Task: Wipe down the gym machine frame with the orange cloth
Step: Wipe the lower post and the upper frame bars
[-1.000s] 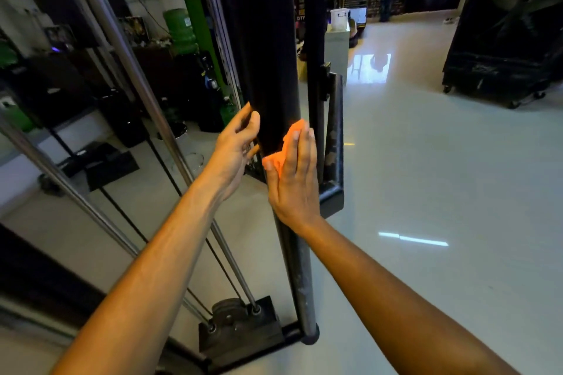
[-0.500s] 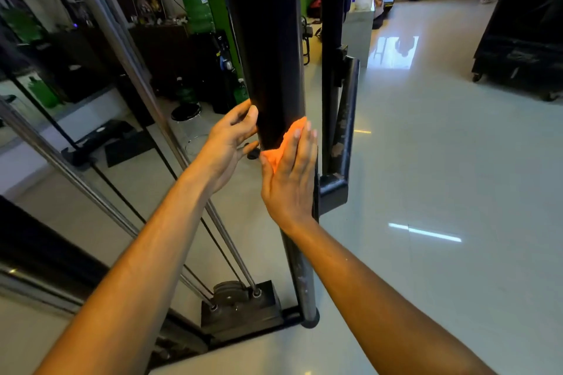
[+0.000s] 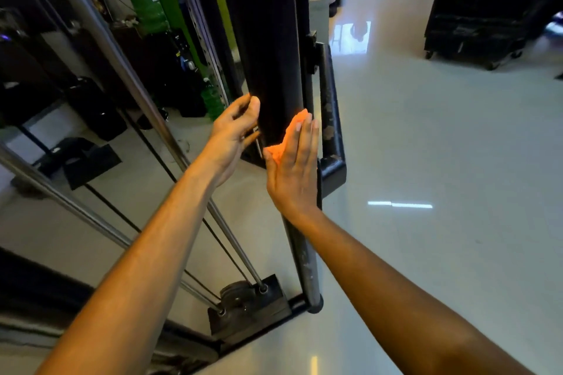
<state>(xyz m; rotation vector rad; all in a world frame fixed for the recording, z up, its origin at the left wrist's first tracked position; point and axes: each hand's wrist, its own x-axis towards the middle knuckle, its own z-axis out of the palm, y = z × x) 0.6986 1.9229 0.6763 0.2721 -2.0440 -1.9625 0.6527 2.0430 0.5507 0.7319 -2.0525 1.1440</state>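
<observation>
A thick black upright post (image 3: 268, 39) of the gym machine frame rises in the middle of the view. My right hand (image 3: 294, 170) presses the orange cloth (image 3: 288, 138) flat against the post's front with straight fingers; most of the cloth is hidden under the palm. My left hand (image 3: 233, 134) touches the post's left side with loosely bent fingers and holds nothing. Below my hands the post narrows to a scuffed black tube (image 3: 303, 265) that runs down to the floor.
Two chrome guide rods (image 3: 128, 70) and thin black cables slant down at the left to a black base block (image 3: 249, 304). A black side handle bracket (image 3: 330, 119) sits right of the post. Glossy white floor (image 3: 441, 161) spreads right; a covered black machine (image 3: 487, 0) stands far right.
Both hands have stayed at about the same spot on the post. My view has tipped slightly, and the left fingers have curled a little more against the post's side.
</observation>
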